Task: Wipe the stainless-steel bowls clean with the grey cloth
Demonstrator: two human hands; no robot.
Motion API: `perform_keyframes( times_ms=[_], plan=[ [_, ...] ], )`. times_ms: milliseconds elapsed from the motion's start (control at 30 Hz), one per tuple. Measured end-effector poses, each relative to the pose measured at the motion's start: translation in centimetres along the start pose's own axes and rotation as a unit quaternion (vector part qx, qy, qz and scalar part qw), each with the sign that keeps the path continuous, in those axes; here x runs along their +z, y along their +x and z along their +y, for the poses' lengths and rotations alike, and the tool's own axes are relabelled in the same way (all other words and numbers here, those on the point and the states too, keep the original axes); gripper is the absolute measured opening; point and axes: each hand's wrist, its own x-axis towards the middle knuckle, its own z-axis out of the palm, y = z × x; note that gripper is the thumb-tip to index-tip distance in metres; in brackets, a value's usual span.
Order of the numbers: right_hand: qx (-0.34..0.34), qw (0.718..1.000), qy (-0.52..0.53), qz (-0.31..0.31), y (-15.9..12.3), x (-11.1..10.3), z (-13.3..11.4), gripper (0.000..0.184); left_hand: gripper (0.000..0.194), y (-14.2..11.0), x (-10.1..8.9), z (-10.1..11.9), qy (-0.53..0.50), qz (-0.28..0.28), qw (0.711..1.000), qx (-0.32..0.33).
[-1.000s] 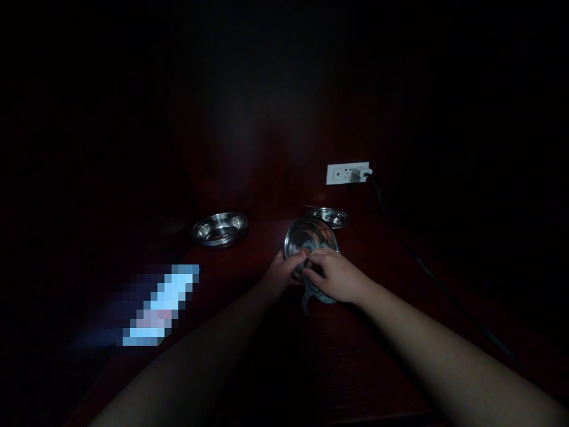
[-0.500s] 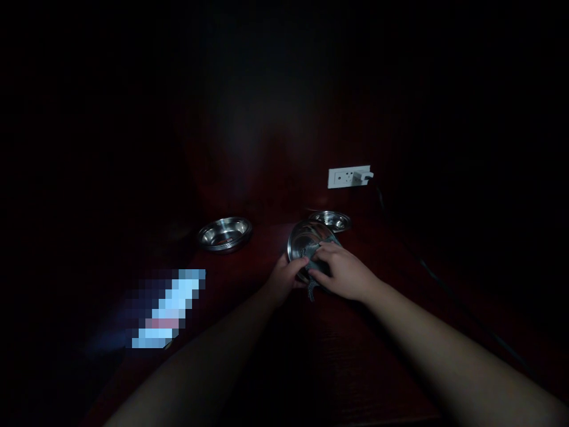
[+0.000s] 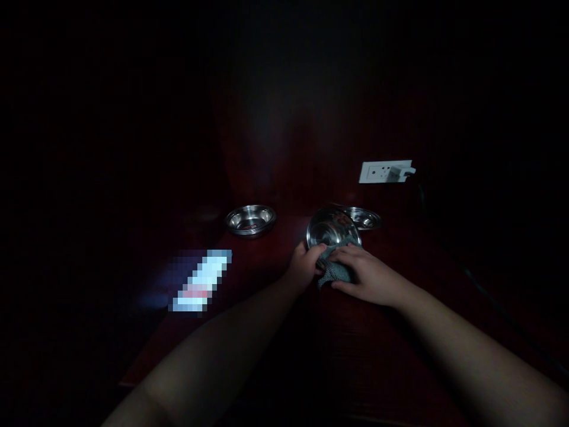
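Observation:
A shiny steel bowl is tilted with its hollow side towards me. My left hand grips its lower left rim, thumb on the inner side. My right hand presses a grey-green cloth against the bowl's lower right rim, fingers bent over the cloth. Part of the cloth hangs below the rim between my hands. Behind the held bowl, partly hidden by it, lies another steel bowl. Further left stand steel bowls that look stacked.
The dark red table is dimly lit. A pixelated bright screen-like patch lies at the left. On the back wall sits a white socket plate with a plug. A dark cable runs down the right side.
The view has shifted, so everything but my forearms sits further right. The bowl's inside now faces me more. My right hand and the cloth have slid down to its lower rim.

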Motion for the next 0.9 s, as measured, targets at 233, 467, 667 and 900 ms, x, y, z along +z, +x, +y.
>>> perform_keyframes(
  times_ms=[233, 467, 667, 900],
  plan=[
    [-0.003, 1.0, 0.001, 0.001, 0.0, 0.2, 0.2, 0.037, 0.038, 0.2, 0.0, -0.4, -0.004, -0.003, 1.0, -0.002],
    [-0.015, 0.999, 0.032, 0.02, 0.0, 0.3, 0.2, 0.045, 0.037, 0.3, 0.1, -0.5, -0.098, -0.057, 0.993, 0.02],
    [-0.024, 0.999, 0.028, 0.009, -0.2, 0.6, 0.1, 0.062, 0.032, 0.9, 0.1, -0.9, -0.151, -0.069, 0.986, -0.028],
    [-0.004, 0.998, 0.059, -0.002, -0.4, 0.8, -0.2, 0.062, 0.033, 0.8, 0.1, -0.5, -0.164, -0.083, 0.977, -0.107]
  ],
)
